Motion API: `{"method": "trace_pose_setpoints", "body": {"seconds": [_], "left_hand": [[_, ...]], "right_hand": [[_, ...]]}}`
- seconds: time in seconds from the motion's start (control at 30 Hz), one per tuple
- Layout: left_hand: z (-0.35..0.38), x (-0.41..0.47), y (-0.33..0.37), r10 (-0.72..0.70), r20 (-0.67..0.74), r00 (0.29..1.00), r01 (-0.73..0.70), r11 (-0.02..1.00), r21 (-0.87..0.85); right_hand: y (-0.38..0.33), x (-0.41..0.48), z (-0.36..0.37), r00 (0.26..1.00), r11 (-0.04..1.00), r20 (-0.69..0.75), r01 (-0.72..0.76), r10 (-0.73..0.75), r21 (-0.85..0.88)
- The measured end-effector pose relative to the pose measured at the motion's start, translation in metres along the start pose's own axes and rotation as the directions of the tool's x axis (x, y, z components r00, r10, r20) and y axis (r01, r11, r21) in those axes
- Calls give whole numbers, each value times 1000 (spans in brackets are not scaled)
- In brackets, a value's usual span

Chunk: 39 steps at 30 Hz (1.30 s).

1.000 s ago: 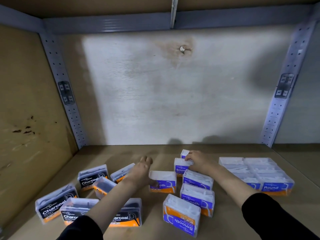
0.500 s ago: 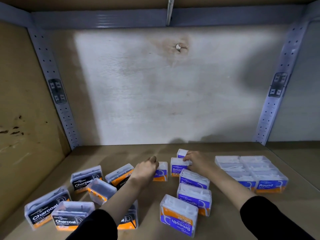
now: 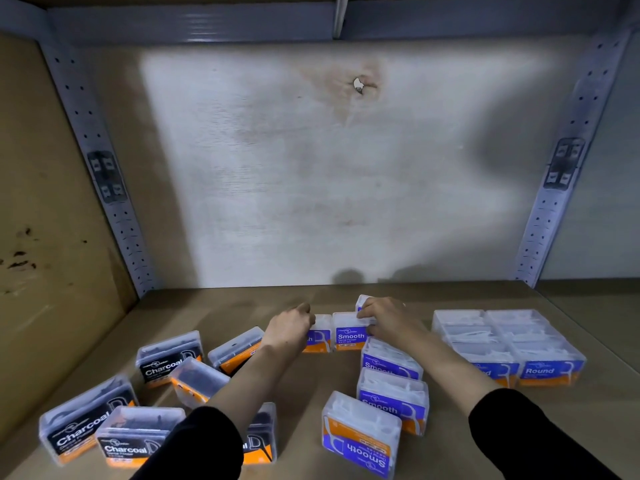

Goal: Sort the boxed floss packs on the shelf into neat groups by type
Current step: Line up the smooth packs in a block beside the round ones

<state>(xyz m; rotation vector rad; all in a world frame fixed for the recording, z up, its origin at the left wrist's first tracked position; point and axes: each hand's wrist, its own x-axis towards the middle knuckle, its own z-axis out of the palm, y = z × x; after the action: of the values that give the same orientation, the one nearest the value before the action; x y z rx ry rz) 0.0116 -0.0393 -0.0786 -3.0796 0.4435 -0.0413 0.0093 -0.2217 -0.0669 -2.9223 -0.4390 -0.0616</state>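
Clear plastic floss boxes lie on the brown shelf board [image 3: 214, 306]. My left hand [image 3: 289, 329] grips a purple Smooth box [image 3: 320, 336] standing upright beside a second upright Smooth box [image 3: 349, 332]. My right hand [image 3: 384, 318] holds that second box by its top, its fingers curled over the lid. Another small box [image 3: 362, 301] peeks out behind my right hand. Several more Smooth boxes [image 3: 391, 396] sit in the middle front. Black Charcoal boxes [image 3: 169, 358] are scattered at the left. Round boxes [image 3: 509, 344] form a tidy block at the right.
The pale back wall [image 3: 311, 185] rises behind the boxes. A brown side panel [image 3: 45, 220] closes the left. Perforated metal uprights [image 3: 114, 202] stand in both back corners, and a metal beam [image 3: 207, 22] runs overhead.
My left hand has carried its Smooth box rightward and away from me, setting it up beside the box under my right hand. The camera has drifted slightly.
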Motion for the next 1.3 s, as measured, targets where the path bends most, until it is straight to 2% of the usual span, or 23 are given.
{"method": "trace_pose_setpoints", "body": {"seconds": [0.67, 0.8, 0.9, 1.0, 1.13, 1.2, 1.3], "left_hand": [[1, 2, -3, 21, -21, 1000, -21, 1000, -8], [-2, 1, -6, 48, -22, 999, -49, 998, -29], [-7, 0, -7, 75, -38, 996, -76, 996, -41], [-14, 0, -2, 155, -60, 986, -159, 985, -65], [-26, -1, 21, 398, -12, 917, -394, 905, -163], [-27, -1, 35, 486, 5, 874, -472, 852, -226], [-26, 4, 53, 523, 57, 850, -499, 835, -230]], "right_hand": [[7, 4, 4, 1000, 999, 6, 19, -19, 45], [11, 7, -3, 1000, 992, 17, 18, -21, 122], [19, 7, -9, 999, 982, -22, -36, 41, 187], [32, 9, -15, 992, 974, -70, -92, 109, 209], [43, 11, -19, 980, 960, -65, -171, 190, 222], [45, 12, -20, 981, 958, -28, -183, 194, 223], [44, 17, -22, 982, 960, 68, -187, 177, 207]]}}
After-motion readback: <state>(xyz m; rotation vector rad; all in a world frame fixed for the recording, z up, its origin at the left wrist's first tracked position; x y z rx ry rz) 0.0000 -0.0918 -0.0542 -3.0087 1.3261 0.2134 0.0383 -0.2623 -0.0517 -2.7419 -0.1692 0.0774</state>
